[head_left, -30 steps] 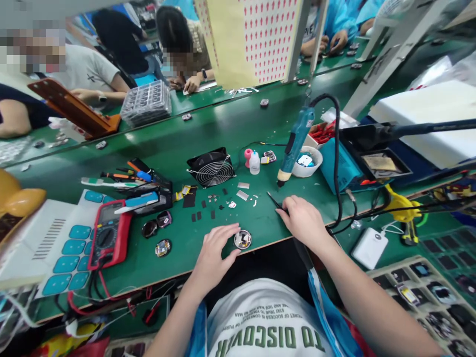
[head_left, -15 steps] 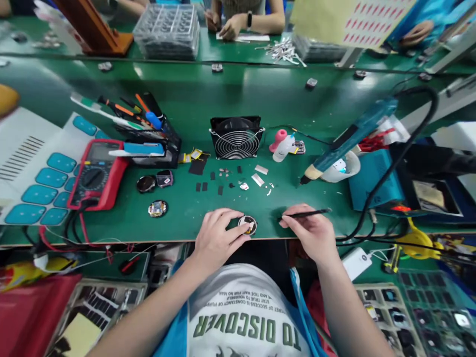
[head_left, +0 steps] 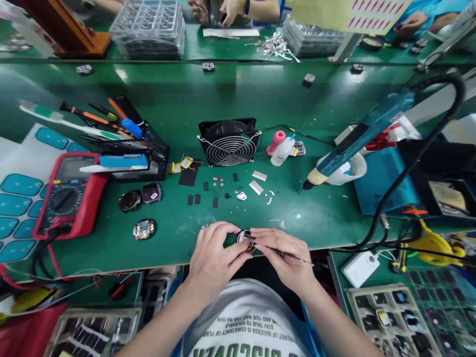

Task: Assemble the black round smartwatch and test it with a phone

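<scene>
My left hand (head_left: 213,253) holds a small round watch case (head_left: 243,238) at the bench's front edge, its fingers and thumb around the rim. Some pale and gold parts show inside the case; the rest is hidden by my fingers. My right hand (head_left: 288,255) is closed on slim black tweezers (head_left: 286,254), whose tip reaches into the case. Beyond my hands lie small black pads (head_left: 215,202), pale strips (head_left: 256,187) and a small white part (head_left: 241,196). Another round case with its electronics bared (head_left: 144,229) rests to the left.
A fan (head_left: 231,148) stands behind the small parts. Left are a red multimeter (head_left: 67,198) and a mesh tool holder (head_left: 156,158). A soldering iron (head_left: 357,144) slants in at right, near a white cup (head_left: 347,171). Across the bench, another person's hands (head_left: 230,10) are working.
My right hand has moved left, bringing the tweezers from beside the watch case onto it. My left hand still holds the case. The view has shifted slightly.
</scene>
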Action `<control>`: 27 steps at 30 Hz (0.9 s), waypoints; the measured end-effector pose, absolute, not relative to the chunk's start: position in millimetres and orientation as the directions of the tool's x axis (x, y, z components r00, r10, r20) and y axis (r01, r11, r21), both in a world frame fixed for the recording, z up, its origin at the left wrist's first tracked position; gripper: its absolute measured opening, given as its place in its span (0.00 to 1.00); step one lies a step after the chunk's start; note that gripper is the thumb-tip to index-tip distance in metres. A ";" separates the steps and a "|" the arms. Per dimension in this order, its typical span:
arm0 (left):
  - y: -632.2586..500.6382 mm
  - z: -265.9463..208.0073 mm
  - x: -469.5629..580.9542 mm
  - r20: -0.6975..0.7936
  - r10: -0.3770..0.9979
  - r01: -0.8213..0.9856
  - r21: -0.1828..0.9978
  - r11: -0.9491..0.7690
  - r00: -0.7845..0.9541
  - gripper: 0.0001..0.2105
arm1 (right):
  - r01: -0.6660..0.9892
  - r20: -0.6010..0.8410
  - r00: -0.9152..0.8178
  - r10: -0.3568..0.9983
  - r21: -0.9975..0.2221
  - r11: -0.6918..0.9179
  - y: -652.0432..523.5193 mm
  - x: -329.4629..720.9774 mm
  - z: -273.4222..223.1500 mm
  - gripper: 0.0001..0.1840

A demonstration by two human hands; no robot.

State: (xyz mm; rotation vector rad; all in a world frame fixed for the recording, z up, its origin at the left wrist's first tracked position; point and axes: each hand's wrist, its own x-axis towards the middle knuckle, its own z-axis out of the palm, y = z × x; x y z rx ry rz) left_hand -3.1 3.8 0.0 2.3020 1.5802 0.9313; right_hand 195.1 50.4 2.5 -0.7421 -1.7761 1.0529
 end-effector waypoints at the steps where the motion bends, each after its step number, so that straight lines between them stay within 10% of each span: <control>1: 3.9 -0.4 -3.1 0.386 0.893 0.767 0.492 -0.411 0.231 0.07 | 0.042 0.415 -0.402 0.816 -0.882 0.470 50.6 195.9 1.5 0.13; 27: 6.6 2.2 -1.2 0.390 0.889 0.766 0.487 -0.419 0.238 0.05 | 0.078 0.474 -0.408 0.780 -0.833 0.547 43.9 199.5 -6.2 0.17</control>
